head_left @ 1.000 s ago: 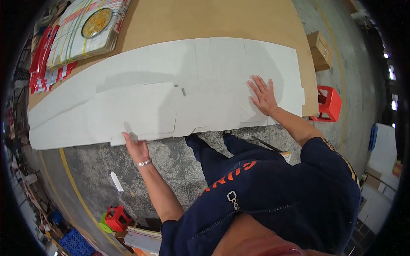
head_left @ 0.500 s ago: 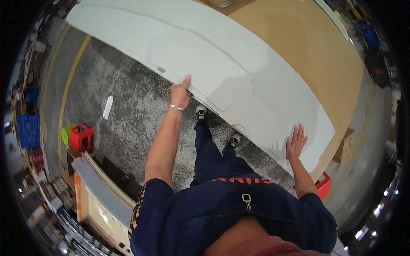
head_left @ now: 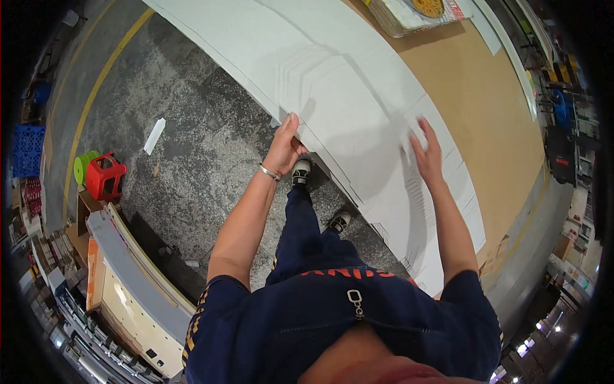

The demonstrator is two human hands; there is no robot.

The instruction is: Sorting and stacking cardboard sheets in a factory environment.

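Observation:
A long stack of thin white sheets [head_left: 358, 134], perhaps paper or card, lies across a brown board [head_left: 486, 96]. Its near edge shows several layers, slightly out of line. My left hand [head_left: 284, 146], with a silvery bracelet on the wrist, is closed on that edge, thumb up and fingers curled at the side. My right hand [head_left: 427, 153] hovers over the white surface further right, fingers apart and holding nothing. Shadows fall on the sheets beneath it, and its fingertips are slightly blurred.
A wrapped package [head_left: 416, 16] rests on the board's far side. On the floor at left are a red stool [head_left: 105, 176], a green round item [head_left: 83, 166] and a white strip [head_left: 155, 136]. A grey-topped cabinet-like piece [head_left: 137, 269] stands at lower left.
My right hand has lifted off the sheets, where it lay flat, and moved farther from my body. My left hand stays at the near edge, its grip turned slightly. The view has shifted.

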